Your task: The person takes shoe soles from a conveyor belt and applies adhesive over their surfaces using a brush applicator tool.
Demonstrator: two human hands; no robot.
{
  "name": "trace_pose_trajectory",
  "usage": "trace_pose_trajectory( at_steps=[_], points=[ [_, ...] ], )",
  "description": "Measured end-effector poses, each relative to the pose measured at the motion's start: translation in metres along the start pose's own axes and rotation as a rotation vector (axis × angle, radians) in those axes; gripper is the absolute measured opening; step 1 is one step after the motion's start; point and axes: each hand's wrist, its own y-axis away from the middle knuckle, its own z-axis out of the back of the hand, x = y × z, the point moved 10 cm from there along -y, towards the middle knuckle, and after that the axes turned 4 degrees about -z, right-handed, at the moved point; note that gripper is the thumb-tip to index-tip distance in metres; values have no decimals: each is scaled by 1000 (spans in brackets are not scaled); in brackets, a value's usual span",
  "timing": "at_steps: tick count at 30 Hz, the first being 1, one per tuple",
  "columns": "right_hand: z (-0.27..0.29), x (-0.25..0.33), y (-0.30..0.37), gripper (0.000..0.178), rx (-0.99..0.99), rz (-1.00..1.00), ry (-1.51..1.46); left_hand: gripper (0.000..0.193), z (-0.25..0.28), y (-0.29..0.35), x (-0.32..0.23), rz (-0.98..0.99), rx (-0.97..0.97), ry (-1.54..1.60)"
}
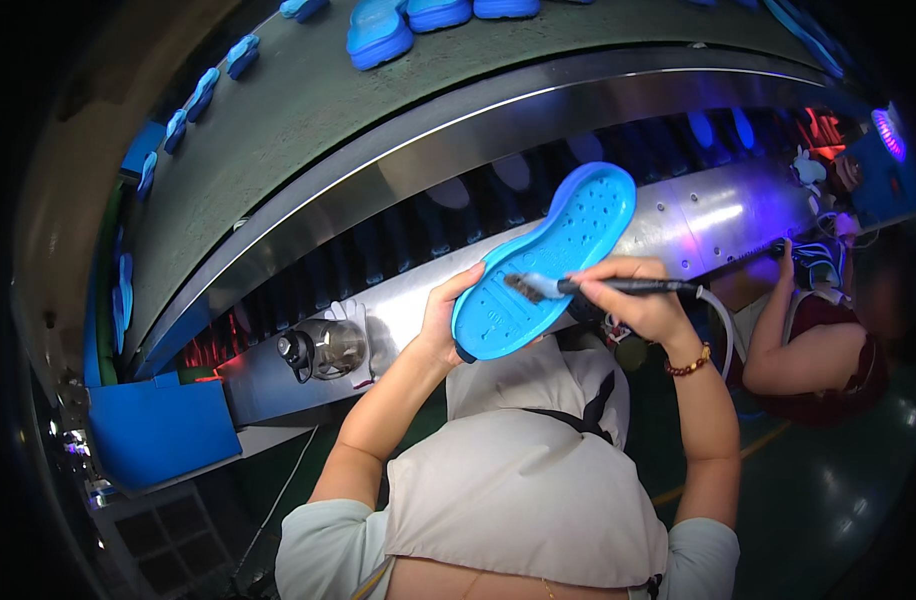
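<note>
A bright blue shoe sole (563, 240), dotted with small holes toward its far end, is tilted up in front of me. My left hand (444, 310) grips its near left edge, thumb on the rim. In my right hand (646, 305) is a brush (628, 286) with a black handle, and a pale hose (722, 315) runs from the handle's end. Its brown bristles touch or hover just over the sole's inner face near the heel; I cannot tell which. A beaded bracelet circles my right wrist.
Beyond the metal bench (403, 305) runs a dark conveyor belt (308, 120) carrying several blue soles (378, 35). A clear jug with a black lid (323, 350) stands left, beside white gloves (353, 318). A blue box (163, 430) is far left; a co-worker's arm (803, 360) shows at right.
</note>
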Motion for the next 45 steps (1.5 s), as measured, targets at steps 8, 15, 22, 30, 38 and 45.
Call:
trace_pose_trajectory(
  at_steps=[8,15,22,30,38,45],
  points=[
    [68,-25,1,14,-532,212,242,61,15,1,18,55,10,61],
    [-31,8,12,36,-407,246,613,58,25,5,5,-11,-43,24],
    [-77,40,29,25,-96,484,241,55,67,29,-31,-169,-148,-119],
    [-17,3,15,40,-151,71,-545,58,45,185,-200,-870,106,-302],
    [-31,-45,13,37,-247,-121,-644,57,277,325,-412,-1477,34,977],
    [1,-80,38,37,-401,-188,-698,56,58,106,-386,-1121,-448,-689]
  ],
)
